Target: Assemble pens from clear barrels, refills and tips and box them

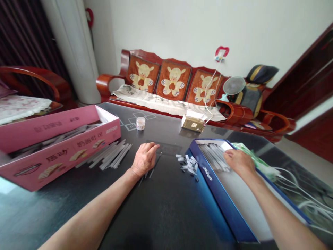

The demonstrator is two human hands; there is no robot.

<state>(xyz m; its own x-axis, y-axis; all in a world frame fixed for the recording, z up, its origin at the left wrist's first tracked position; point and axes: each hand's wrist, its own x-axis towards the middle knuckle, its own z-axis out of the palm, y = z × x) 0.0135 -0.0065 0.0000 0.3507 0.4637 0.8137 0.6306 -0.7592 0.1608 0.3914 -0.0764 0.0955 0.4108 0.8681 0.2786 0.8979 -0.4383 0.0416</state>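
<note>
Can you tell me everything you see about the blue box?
The blue box is a long, open box, cardboard by its look, lying flat on the dark table. Its walls are dark blue with white lettering, and its inside is white. Thin grey sticks lie at its far end, under the right hand. Green plastic touches its far corner.

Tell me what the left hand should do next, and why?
Probably the left hand should reach for the little pile of white pieces: it holds nothing and lies close to them, while the right hand is on the grey strips inside the blue box.
</note>
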